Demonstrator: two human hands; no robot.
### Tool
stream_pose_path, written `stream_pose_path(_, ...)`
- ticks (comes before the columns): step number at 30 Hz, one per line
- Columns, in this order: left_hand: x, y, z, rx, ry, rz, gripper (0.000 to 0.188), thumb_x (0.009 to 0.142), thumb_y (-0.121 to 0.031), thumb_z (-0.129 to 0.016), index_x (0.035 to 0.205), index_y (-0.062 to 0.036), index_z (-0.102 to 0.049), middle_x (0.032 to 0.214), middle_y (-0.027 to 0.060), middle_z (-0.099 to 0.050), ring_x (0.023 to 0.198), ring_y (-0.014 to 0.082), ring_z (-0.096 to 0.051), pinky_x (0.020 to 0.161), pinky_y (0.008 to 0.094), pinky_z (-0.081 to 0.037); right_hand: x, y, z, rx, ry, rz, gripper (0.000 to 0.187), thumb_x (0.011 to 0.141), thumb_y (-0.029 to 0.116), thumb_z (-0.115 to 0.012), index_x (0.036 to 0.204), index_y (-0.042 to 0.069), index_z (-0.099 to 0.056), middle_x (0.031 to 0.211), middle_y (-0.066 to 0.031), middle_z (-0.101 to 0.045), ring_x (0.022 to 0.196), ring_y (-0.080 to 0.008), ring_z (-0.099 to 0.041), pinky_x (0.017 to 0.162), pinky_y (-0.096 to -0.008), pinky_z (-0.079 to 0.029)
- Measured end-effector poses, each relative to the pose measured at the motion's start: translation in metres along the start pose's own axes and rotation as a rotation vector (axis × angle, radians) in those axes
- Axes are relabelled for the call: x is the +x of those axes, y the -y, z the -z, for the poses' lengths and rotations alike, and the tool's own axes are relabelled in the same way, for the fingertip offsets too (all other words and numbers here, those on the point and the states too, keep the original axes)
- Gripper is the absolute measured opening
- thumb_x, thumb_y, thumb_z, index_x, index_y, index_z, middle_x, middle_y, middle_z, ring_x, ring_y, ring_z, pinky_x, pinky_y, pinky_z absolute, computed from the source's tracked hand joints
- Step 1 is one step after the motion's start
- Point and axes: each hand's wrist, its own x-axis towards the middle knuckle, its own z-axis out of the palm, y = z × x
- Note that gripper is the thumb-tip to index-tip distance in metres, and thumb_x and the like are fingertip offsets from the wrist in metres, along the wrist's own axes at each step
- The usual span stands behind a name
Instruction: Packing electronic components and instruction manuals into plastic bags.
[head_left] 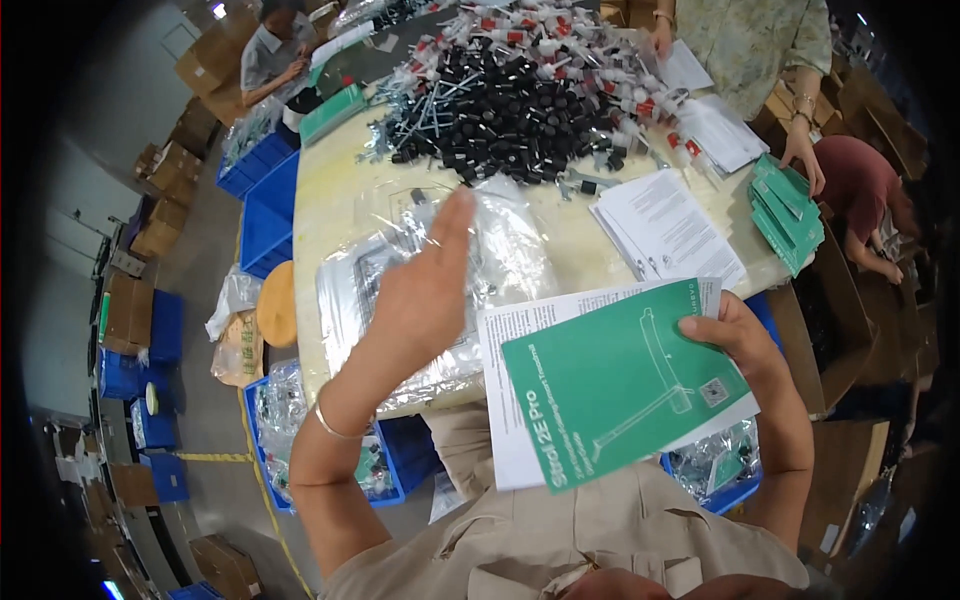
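Green leaflet (pixel 610 390), 1 pc.: atop white printed sheets (pixel 512 450), held up in R. grip (pixel 745 335), which is closed on the stack's right edge, thumb on top, prob. to keep it together. L. grip (pixel 428 295): over clear plastic bags (pixel 345 310), index finger extended; can't tell if pinching any. Bags on near side of tabletop (pixel 330 200), presum. for easy reach; blk. parts pile (pixel 510 120) farther back, likely to leave working room.

A black pile (pixel 520 125) blocks the left hand (pixel 425 290) ahead; bare tabletop (pixel 325 190) opens forward-left.
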Motion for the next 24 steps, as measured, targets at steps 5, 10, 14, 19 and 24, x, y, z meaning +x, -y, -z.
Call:
stream_pose_path(5, -0.024, -0.031, -0.024, -0.076, 0.148, -0.202, 0.079, 0.064, 0.006, -0.051, 0.138, 0.0063, -0.021, 0.146, 0.0232, -0.021, 0.062, 0.0277, -0.059, 0.046, 0.0372, -0.047, 0.004, -0.011, 0.004, -0.189, -0.22, 0.026, 0.021, 0.091, 0.019, -0.053, 0.089, 0.0, -0.06, 0.058, -0.0015, -0.058, 0.038, -0.0076, -0.05, 0.033, -0.0206, -0.037)
stream_pose_path(10, -0.018, -0.055, -0.046, -0.172, 0.074, -0.347, 0.075, 0.063, 0.007, -0.051, 0.134, 0.0086, -0.028, 0.143, 0.0268, -0.025, 0.056, 0.0242, -0.057, 0.044, 0.0345, -0.045, -0.017, -0.013, -0.014, -0.444, -0.22, -0.039, 0.025, 0.095, 0.022, -0.046, 0.09, 0.0, -0.058, 0.057, -0.0019, -0.057, 0.038, -0.0072, -0.05, 0.032, -0.0209, -0.038)
stream_pose_path(14, -0.005, -0.078, -0.054, -0.286, 0.206, -0.282, 0.069, 0.073, 0.003, -0.048, 0.137, 0.0056, -0.023, 0.139, 0.0294, -0.031, 0.074, 0.0402, -0.06, 0.054, 0.0443, -0.047, -0.008, -0.031, 0.008, -0.409, -0.347, -0.001, 0.038, 0.095, 0.033, -0.043, 0.087, 0.001, -0.06, 0.06, -0.004, -0.059, 0.045, -0.0111, -0.056, 0.039, -0.0229, -0.046)
stream_pose_path(19, -0.007, -0.069, -0.061, -0.132, 0.158, -0.216, 0.071, 0.078, -0.005, -0.057, 0.139, 0.0049, -0.022, 0.139, 0.0261, -0.035, 0.094, 0.0377, -0.06, 0.067, 0.0379, -0.051, 0.024, -0.04, -0.009, -0.289, -0.172, 0.153, 0.028, 0.094, 0.017, -0.04, 0.079, -0.002, -0.053, 0.048, -0.008, -0.053, 0.037, -0.0152, -0.053, 0.036, -0.0294, -0.044)
stream_pose_path(24, -0.004, -0.084, -0.058, -0.147, 0.048, -0.314, 0.079, 0.071, 0.007, -0.048, 0.142, -0.0049, -0.016, 0.149, 0.0139, -0.02, 0.1, 0.0429, -0.054, 0.067, 0.0465, -0.049, 0.011, -0.04, -0.004, -0.675, 0.031, 0.179, 0.024, 0.095, 0.016, -0.039, 0.085, -0.001, -0.052, 0.053, -0.0088, -0.056, 0.039, -0.0147, -0.055, 0.033, -0.028, -0.043)
